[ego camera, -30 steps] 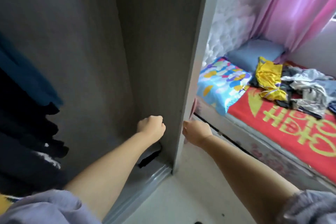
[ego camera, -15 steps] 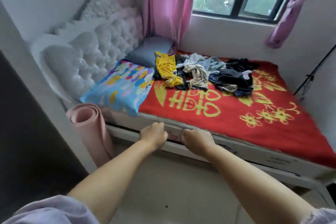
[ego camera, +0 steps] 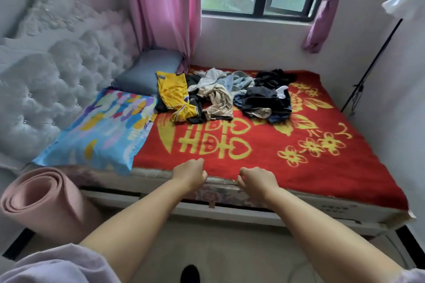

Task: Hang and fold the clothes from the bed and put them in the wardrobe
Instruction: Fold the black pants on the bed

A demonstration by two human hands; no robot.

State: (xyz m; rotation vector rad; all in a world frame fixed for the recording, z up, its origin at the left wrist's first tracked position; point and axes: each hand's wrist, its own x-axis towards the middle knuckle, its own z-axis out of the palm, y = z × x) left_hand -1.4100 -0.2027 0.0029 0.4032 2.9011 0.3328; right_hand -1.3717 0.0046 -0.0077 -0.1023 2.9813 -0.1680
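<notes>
I've got both fists curled and holding nothing, left hand point(ego camera: 190, 173) and right hand point(ego camera: 257, 179) over the near edge of the red-and-gold blanketed bed point(ego camera: 322, 174); the heap of crumpled clothes point(ego camera: 220, 96) lies well beyond them, bare blanket between.

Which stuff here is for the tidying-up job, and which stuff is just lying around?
For the job:
- pile of clothes on the bed
- yellow shirt in that pile
- left hand and right hand, both curled, holding nothing

Just lying about:
- colourful pillow
- grey pillow
- rolled pink mat
- pink curtain
</notes>
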